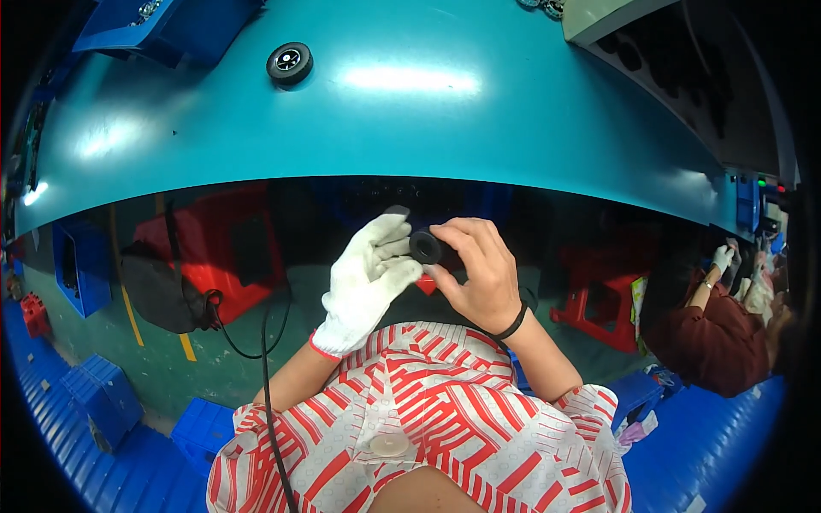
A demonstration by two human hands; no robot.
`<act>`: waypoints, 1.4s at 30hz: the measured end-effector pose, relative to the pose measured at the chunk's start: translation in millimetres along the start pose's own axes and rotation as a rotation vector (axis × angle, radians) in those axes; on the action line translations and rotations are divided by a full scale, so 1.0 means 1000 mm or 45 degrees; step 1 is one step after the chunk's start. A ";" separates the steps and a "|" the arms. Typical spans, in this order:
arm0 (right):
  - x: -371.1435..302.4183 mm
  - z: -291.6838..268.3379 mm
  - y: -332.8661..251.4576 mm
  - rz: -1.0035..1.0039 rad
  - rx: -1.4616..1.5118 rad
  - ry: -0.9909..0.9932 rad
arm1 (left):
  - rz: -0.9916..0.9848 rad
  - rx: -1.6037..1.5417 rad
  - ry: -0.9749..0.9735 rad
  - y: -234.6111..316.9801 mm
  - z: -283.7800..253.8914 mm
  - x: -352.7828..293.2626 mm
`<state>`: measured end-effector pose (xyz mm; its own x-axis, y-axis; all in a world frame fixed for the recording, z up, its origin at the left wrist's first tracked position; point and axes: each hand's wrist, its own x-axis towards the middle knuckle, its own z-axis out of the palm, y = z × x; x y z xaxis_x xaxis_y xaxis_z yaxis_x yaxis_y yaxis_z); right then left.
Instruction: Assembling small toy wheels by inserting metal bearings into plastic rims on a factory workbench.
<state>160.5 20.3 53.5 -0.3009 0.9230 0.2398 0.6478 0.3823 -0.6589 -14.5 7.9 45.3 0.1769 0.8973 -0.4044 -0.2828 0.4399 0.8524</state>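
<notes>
In front of my chest, my right hand point(479, 278), bare with a black band at the wrist, pinches a small, thick black ring point(425, 248) between thumb and fingers. The ring's round opening faces up toward me. My left hand point(363, 282) wears a white glove with a dark tip on one finger. Its fingers are stretched and slightly curved, with the thumb apart, right beside the ring. Whether the glove touches the ring I cannot tell. Beyond the hands, a black wheel point(289, 63) with a spoked hub lies on the teal table point(410, 128).
A blue bin point(162, 34) stands at the table's far left. Red stools point(209, 256) are under the table edge, and a dark bag point(158, 286) hangs at the left. A cable point(267, 385) runs down past my left arm. Another person point(718, 333) works at the far right.
</notes>
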 end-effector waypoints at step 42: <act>-0.009 0.015 0.029 0.855 1.562 -0.577 | -0.057 -0.111 -0.240 0.002 -0.018 0.009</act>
<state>171.4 22.2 21.5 -0.5286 0.7284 -0.4359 -0.1656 -0.5921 -0.7886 -30.6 17.4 37.6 0.3621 0.8577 -0.3651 -0.3494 0.4880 0.7998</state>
